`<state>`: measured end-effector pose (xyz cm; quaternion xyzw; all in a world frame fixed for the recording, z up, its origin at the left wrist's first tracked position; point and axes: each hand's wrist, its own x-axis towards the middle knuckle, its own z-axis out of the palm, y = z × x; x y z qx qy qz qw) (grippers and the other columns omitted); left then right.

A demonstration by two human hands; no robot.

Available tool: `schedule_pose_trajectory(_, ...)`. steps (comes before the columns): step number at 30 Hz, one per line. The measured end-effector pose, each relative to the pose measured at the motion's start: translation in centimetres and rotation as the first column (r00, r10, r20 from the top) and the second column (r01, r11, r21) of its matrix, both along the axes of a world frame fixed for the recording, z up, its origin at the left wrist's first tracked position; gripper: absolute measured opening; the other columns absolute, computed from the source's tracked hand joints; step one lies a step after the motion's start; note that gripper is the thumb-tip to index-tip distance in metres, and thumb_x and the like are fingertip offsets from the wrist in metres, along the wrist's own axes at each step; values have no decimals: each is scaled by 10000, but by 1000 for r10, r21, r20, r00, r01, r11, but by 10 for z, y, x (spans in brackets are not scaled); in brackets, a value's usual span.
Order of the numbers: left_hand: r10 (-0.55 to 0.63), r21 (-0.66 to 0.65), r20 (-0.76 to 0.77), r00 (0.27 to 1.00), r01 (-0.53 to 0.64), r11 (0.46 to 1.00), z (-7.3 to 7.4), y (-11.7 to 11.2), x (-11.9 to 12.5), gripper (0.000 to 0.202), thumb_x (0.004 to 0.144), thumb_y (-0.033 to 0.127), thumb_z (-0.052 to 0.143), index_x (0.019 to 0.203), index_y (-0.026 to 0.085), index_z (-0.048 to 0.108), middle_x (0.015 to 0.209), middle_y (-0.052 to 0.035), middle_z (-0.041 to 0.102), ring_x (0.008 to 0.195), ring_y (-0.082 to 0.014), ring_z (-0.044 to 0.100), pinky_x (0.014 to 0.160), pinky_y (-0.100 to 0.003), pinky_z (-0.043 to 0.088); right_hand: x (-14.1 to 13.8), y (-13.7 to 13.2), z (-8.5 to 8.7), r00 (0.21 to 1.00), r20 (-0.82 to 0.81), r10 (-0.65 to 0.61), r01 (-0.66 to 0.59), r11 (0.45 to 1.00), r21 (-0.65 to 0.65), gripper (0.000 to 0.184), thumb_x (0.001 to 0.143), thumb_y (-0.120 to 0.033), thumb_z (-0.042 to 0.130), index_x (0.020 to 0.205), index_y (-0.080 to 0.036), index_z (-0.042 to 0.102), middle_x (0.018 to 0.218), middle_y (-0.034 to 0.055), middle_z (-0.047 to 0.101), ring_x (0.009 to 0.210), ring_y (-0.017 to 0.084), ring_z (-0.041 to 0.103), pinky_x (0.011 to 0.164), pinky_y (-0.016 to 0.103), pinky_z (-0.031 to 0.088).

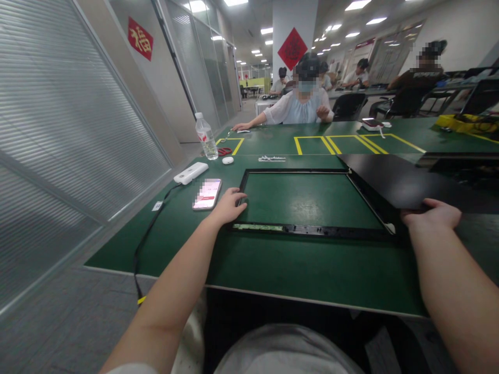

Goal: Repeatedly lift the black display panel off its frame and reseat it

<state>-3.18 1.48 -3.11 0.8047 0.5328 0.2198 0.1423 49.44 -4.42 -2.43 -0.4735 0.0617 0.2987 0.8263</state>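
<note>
A thin black rectangular frame (339, 230) lies on the green table, with the tabletop showing through its opening. A green strip runs along the left part of its near side, and pale bits show at its right corners. My left hand (231, 205) grips the frame's left side, thumb and fingers curled at the edge. At the right, my right hand (434, 214) holds a flat, dark, glossy panel (393, 179) by its near edge. This panel is tilted and its left edge runs along the frame's right side. The fingers under the panel are hidden.
On the green table (312, 280), left of the frame, are a phone (206, 195), a white power bank (191, 173) with a black strap, a small white case (227, 160), a water bottle (206, 137) and red-handled scissors (225, 151). A co-worker (300, 98) sits opposite.
</note>
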Motion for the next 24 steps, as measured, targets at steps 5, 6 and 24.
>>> schedule_pose_trajectory(5, 7, -3, 3, 1000, -7, 1000, 0, 0, 1, 415, 871, 364, 609, 1216, 166, 728, 1412, -158, 526, 1348, -335, 534, 1191, -475, 391, -18, -5, 22, 992, -91, -89, 101, 985, 141, 155, 657, -62, 470, 751, -185, 473, 953, 50, 607, 754, 111, 619, 562, 222, 542)
schedule_pose_trajectory(6, 10, -1, 8, 1000, -10, 1000, 0, 0, 1, 411, 869, 360, 611, 1214, 169, 728, 1409, -156, 530, 1346, -334, 535, 1191, -479, 388, -19, -6, 24, 993, -79, -86, 96, 984, 148, 143, 655, -66, 470, 735, -185, 465, 938, 44, 602, 744, 105, 614, 550, 209, 534)
schedule_pose_trajectory(24, 348, -372, 829, 438, -33, 928, 19, -2, 12, 536, 786, 252, 776, 1288, 191, 598, 1195, -136, 716, 1104, -226, 697, 1039, -394, 518, -61, -29, 48, 932, 259, 255, -298, 944, 143, 202, 601, -164, 513, 787, -220, 570, 907, 65, 678, 843, 242, 666, 736, 490, 604)
